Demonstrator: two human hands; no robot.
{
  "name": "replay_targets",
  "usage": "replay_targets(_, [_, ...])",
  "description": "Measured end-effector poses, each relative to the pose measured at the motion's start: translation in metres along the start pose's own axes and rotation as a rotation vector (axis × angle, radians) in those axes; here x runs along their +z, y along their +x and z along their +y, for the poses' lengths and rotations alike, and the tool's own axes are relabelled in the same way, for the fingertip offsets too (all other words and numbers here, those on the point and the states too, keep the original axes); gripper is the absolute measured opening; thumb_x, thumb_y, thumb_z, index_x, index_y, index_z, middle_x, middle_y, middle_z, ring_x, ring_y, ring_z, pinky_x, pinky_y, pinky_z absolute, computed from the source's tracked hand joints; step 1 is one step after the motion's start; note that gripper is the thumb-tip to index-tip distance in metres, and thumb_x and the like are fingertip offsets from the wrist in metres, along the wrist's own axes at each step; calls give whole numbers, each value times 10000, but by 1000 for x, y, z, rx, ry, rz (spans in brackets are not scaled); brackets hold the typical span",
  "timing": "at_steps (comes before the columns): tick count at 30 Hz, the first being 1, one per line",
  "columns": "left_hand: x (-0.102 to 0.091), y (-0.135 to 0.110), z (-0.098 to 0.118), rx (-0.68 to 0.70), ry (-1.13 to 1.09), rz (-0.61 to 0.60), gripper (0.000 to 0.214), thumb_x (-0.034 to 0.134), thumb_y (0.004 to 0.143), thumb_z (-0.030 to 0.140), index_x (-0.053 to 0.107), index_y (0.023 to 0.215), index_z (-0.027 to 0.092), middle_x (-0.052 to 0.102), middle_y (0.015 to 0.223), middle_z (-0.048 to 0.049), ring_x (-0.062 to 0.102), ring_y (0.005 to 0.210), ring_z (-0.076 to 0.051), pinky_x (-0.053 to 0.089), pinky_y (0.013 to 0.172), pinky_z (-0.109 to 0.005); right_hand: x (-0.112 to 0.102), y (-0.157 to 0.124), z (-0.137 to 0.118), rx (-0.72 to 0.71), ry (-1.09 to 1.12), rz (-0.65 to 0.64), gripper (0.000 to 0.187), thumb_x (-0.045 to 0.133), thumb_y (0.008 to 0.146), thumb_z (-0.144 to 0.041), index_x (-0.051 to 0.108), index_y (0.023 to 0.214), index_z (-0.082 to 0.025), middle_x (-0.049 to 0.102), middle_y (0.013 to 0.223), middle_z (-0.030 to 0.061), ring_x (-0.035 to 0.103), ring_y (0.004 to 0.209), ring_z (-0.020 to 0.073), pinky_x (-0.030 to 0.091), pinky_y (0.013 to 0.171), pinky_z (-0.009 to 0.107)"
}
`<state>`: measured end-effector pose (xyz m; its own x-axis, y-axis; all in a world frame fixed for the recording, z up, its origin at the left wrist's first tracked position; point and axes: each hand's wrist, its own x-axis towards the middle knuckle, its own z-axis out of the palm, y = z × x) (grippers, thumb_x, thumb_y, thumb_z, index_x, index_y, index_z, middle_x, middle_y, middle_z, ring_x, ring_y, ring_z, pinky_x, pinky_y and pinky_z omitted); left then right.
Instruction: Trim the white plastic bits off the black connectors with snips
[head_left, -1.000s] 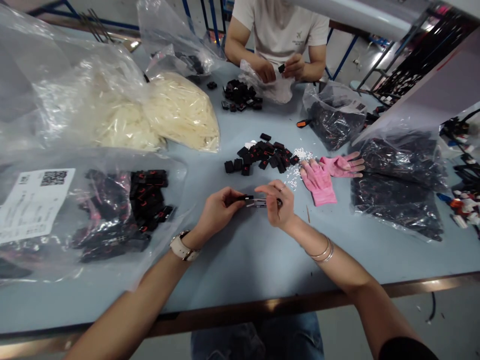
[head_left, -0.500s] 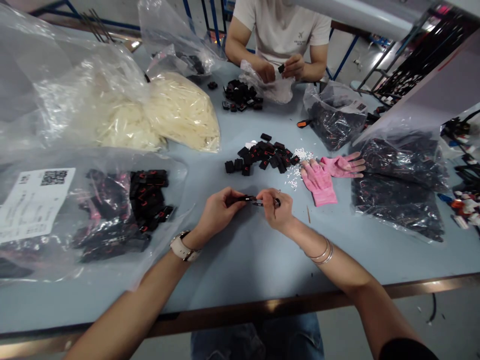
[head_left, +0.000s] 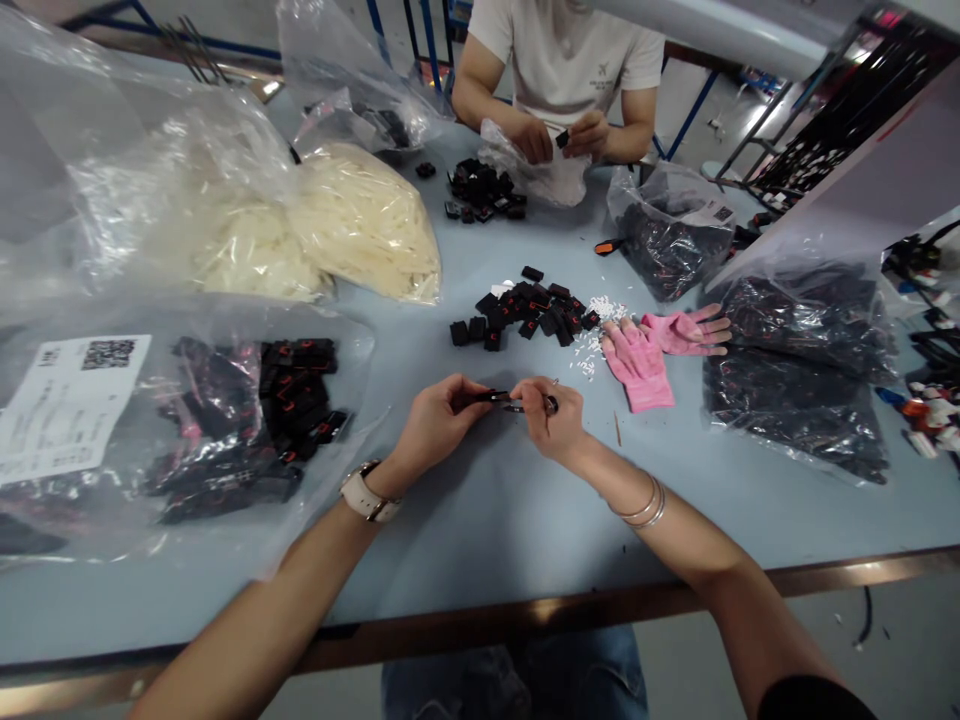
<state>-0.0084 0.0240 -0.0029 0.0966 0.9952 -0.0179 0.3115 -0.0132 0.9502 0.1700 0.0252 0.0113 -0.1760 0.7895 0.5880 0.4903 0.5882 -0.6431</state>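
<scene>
My left hand (head_left: 441, 418) is closed over the table, pinching a small black plastic connector housing (head_left: 491, 397) between thumb and fingers. My right hand (head_left: 553, 418) is wrapped round a slim dark pointed tool (head_left: 514, 407), whose tip touches or nearly touches the housing; its exact kind is hidden by the fingers. Just beyond both hands lies a loose pile of black connector housings (head_left: 534, 308), some with orange-red inserts. Tiny white pieces (head_left: 586, 358) are scattered at the right side of that pile.
Pink gloves (head_left: 637, 365) and a clear bag of black parts (head_left: 795, 390) lie to the right. At left are a labelled bag of housings (head_left: 225, 430) and a bag of cream strips (head_left: 367, 225). Across the table a co-worker (head_left: 559, 70) handles a black part beside another pile (head_left: 484, 190).
Both hands stay nearly in place. The fingers of my right hand and the tool have shifted very slightly; the piles and bags look the same.
</scene>
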Motion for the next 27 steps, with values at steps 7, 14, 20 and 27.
replay_targets(7, [0,0,0,-31,-67,-10,157,683,716,330,662,795,196,744,818,-43,681,741,-209,532,702,-338,-1,1,-2,-1,11,-10,441,350,987,-402,660,761,-186,680,660,33,594,553,115,467,563,239])
replay_targets(14, [3,-1,0,-48,-141,23,179,720,680,354,681,774,207,742,794,-46,671,715,-213,514,682,-337,-1,3,-4,1,-1,-40,443,340,989,-397,651,752,-189,687,662,38,623,596,123,474,599,241])
replay_targets(20, [4,-1,-2,-42,-125,47,164,715,677,356,677,747,213,743,783,-43,669,704,-210,511,670,-333,-2,5,-7,11,-50,-117,471,312,1000,-406,662,778,-182,666,653,35,593,574,117,451,583,238])
replay_targets(27, [3,-2,6,-33,-118,28,162,690,690,361,654,724,207,738,776,-34,672,704,-202,530,690,-327,3,5,-4,-74,-138,-215,478,314,1011,-399,653,754,-182,655,649,35,590,586,117,424,590,234])
